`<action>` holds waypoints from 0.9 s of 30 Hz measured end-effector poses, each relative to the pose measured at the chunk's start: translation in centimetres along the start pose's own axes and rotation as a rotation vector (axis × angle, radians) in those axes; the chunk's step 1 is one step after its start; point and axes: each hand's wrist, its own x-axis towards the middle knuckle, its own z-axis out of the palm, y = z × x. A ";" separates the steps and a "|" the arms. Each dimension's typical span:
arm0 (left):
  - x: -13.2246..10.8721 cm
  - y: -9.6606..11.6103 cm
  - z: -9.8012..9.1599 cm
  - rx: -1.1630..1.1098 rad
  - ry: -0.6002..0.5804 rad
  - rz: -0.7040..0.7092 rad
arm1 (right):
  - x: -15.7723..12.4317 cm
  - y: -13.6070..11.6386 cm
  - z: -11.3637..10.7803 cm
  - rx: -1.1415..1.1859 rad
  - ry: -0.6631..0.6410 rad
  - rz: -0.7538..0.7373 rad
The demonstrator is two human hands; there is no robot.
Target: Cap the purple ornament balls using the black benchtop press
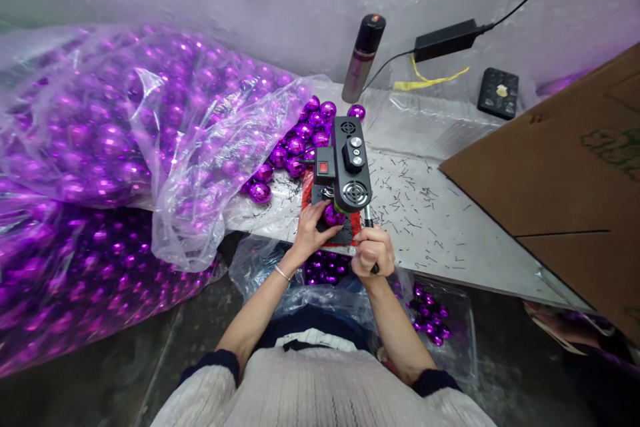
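A small black machine with a red switch stands on a red base at the near edge of a white table. My left hand pinches a shiny purple ball and holds it under the machine's head. My right hand is closed round the machine's black lever handle just to the right. More loose purple balls lie on the table behind the machine.
Big clear plastic bags of purple balls fill the left side. A bag of balls sits in my lap, with others on the floor at right. Cardboard covers the table's right. A spray can, power adapter and black pad stand by the wall.
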 end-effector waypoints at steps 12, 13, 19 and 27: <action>0.2 0.0 -0.1 -0.020 -0.021 -0.038 | -0.5 0.3 0.5 0.110 0.005 0.038; 0.2 0.0 -0.1 -0.025 -0.020 -0.030 | -0.5 0.3 0.5 0.116 0.010 0.037; 0.4 0.0 -0.2 -0.024 -0.013 -0.026 | -0.9 0.8 0.6 0.097 -0.041 -0.027; 0.2 -0.1 -0.1 -0.009 0.000 -0.011 | 3.1 -2.0 -0.5 -0.004 -0.037 0.093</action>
